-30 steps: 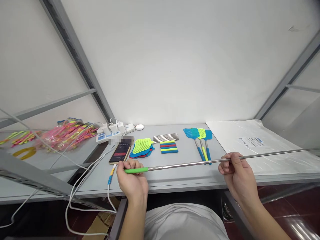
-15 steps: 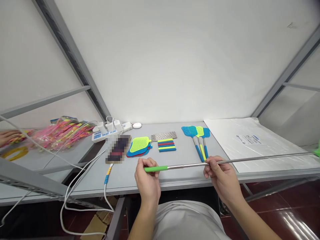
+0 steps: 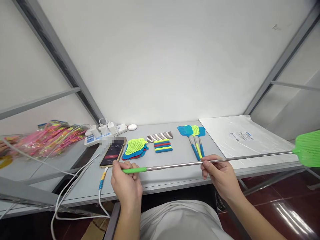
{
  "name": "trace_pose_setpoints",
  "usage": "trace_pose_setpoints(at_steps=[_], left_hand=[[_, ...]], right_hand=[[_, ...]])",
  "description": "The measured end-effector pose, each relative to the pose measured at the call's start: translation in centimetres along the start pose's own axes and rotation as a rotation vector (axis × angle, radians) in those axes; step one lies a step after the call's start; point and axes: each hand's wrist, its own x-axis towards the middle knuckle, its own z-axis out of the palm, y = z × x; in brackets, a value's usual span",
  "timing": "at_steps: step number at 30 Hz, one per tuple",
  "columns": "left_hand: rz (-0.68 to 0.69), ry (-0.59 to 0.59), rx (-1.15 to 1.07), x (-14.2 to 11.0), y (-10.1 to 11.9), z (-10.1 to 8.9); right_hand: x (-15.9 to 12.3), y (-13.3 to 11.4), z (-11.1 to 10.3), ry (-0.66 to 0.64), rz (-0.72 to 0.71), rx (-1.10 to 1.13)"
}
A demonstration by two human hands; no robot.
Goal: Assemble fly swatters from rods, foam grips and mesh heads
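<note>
A green fly swatter with a long telescopic metal rod (image 3: 175, 165) is held level across my front, above the bench's front edge. My left hand (image 3: 127, 183) is closed round its green handle (image 3: 136, 170). My right hand (image 3: 221, 175) pinches the rod about midway. The mesh swatter head (image 3: 308, 149) points right, partly cut off by the picture's edge. Beyond my hands lie finished-looking swatters (image 3: 196, 140) with blue and yellow handles. Left of them are coloured grip tubes (image 3: 163, 145), bare metal rods (image 3: 160, 136) and a stack of loose swatter heads (image 3: 135, 148).
A phone (image 3: 111, 155) showing a timer lies at left beside a power strip (image 3: 96, 138) with white cables. A white wrapped sheet (image 3: 232, 140) covers the bench's right side. At far left are bagged pink items (image 3: 55, 140) and another person's hand (image 3: 3, 146), partly visible.
My left hand has moved left with the handle, and the rod has shifted left at my right hand. More of the green head shows. The view has turned slightly right.
</note>
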Motion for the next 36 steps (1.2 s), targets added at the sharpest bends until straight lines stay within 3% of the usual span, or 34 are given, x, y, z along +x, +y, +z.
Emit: trace_pose_setpoints(at_steps=[6,11,14,19,24,28,36], left_hand=[[-0.138,0.009,-0.032,-2.0,-1.4,0.8],[-0.292,-0.159,0.003,-5.5,-3.0,1.8],[-0.277,-0.188,0.043,-6.2,-2.9,1.8],[-0.184,-0.168,0.068,-5.2,-1.6,1.4],[-0.235,-0.091,0.058,-3.8,-0.9,1.4],[-0.222,-0.036,0.058,-2.7,-0.5,1.1],[-0.163,-0.028,0.024,-0.8,0.6,0.5]], right_hand=[[0.1,0.0,1.0,0.006,-0.028,-0.013],[-0.3,0.0,3.9,-0.100,-0.030,-0.040],[-0.4,0.0,4.4,-0.075,-0.001,-0.061],[-1.0,0.1,2.6,-0.159,0.135,-0.062],[-0.9,-0.6,0.8,-0.050,0.053,0.044],[-0.4,-1.2,0.5,0.033,0.018,0.124],[-0.2,-0.9,0.2,0.056,-0.001,0.113]])
